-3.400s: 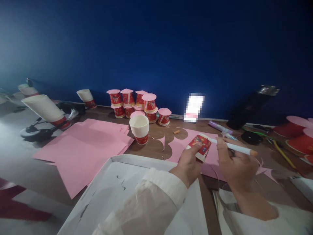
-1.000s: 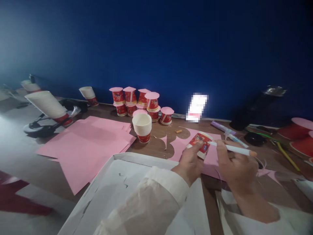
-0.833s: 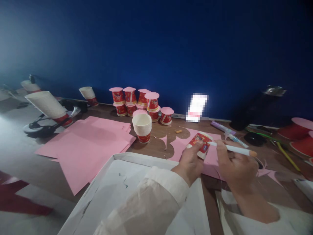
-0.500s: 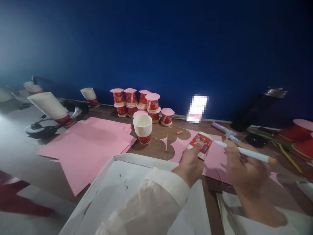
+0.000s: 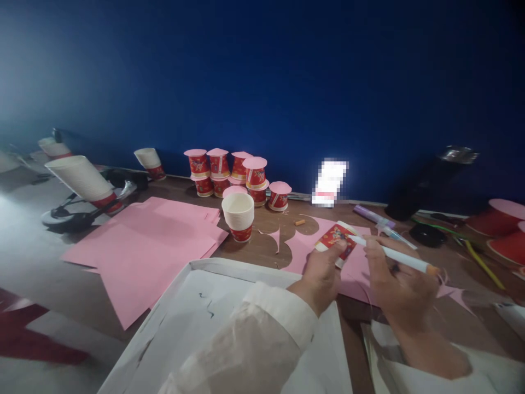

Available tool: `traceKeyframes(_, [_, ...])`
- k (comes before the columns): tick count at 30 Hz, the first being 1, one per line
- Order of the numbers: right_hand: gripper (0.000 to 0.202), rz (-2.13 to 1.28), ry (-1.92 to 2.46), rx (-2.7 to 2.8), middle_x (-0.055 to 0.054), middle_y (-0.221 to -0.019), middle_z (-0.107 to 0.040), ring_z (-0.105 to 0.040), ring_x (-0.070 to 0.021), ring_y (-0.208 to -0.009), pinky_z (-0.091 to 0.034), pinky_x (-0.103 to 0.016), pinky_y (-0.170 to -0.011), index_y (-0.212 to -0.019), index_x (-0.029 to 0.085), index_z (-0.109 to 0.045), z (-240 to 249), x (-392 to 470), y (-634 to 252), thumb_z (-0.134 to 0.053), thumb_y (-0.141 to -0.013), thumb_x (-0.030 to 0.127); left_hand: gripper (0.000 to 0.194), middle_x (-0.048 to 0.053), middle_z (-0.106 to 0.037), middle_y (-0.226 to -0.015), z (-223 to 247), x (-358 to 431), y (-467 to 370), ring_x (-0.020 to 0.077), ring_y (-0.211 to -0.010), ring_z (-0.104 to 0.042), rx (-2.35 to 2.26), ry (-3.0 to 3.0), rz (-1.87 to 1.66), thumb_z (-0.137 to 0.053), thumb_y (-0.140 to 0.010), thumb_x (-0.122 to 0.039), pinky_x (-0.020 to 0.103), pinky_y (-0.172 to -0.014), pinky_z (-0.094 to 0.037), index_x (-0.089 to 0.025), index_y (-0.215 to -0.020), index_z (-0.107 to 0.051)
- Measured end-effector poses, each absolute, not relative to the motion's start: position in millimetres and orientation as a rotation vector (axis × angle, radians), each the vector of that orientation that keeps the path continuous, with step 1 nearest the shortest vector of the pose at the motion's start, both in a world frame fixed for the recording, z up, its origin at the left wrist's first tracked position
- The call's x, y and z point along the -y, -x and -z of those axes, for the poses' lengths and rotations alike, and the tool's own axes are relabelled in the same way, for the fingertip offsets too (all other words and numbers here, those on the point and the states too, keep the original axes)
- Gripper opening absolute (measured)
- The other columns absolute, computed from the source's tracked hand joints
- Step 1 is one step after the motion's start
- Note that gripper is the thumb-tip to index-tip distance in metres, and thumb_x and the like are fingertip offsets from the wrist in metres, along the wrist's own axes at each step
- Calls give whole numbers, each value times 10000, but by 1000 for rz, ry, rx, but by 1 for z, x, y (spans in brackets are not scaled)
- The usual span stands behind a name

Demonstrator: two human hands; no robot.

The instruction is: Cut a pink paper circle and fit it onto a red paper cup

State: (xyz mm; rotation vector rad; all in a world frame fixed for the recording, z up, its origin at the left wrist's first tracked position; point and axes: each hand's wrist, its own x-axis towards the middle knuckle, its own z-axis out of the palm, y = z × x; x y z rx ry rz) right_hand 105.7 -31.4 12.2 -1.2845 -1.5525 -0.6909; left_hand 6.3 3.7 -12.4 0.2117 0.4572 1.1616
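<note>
A red patterned paper cup lies tilted in my left hand, the thumb pressed on its side. My right hand grips a white pen with an orange end, and the pen's pale tip points left at the cup's side, touching or very close to it. Beneath both hands lies cut pink paper with curved edges. Left of them stands a stack of white-lined cups with a red base.
Several red cups with pink paper discs stand by the blue wall. Pink sheets lie left, a white box lid in front. A purple marker, a blurred bright panel and a dark bottle are behind.
My right hand has moved left with the pen, bringing its tip to the cup's side. My left hand and the cup have barely shifted.
</note>
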Motion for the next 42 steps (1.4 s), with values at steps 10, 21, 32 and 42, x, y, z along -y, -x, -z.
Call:
traceKeyframes(10, [81, 631, 1279, 1599, -62, -881, -803, -765, -229, -820, -605, -378, -849, -927, 186, -740, -12, 32, -103, -666, -959, 186, 432, 93, -771, -960, 9, -2, -5, 241, -1018, -711, -480, -247, -1158, -962, -552, -255, 367, -1077, -481, -128, -917, -771])
traceKeyframes(21, [145, 663, 1367, 1583, -82, -899, -817, -781, -259, -839, -608, -400, -833, -915, 181, -765, -12, 32, -102, -648, -974, 243, 398, 113, -771, -995, 7, 0, -4, 250, -1031, -719, -496, -240, -1157, -935, -592, -227, 367, -1060, -488, -117, -932, -760])
traceKeyframes(32, [144, 681, 1398, 1554, -76, -882, -815, -773, -257, -832, -583, -376, -795, -917, 192, -786, -8, 32, -104, -667, -964, 258, 268, 98, -770, -949, 3, 0, -3, 197, -928, -718, -442, -183, -1151, -874, -661, -166, 333, -1039, -504, -116, -900, -763])
traceKeyframes(42, [191, 658, 1451, 1524, -81, -861, -808, -767, -268, -830, -573, -390, -782, -911, 205, -787, -9, 32, -104, -640, -979, 306, 215, 101, -767, -940, 1, 1, -2, 200, -929, -734, -447, -132, -1134, -825, -719, -130, 322, -1022, -522, -112, -923, -759])
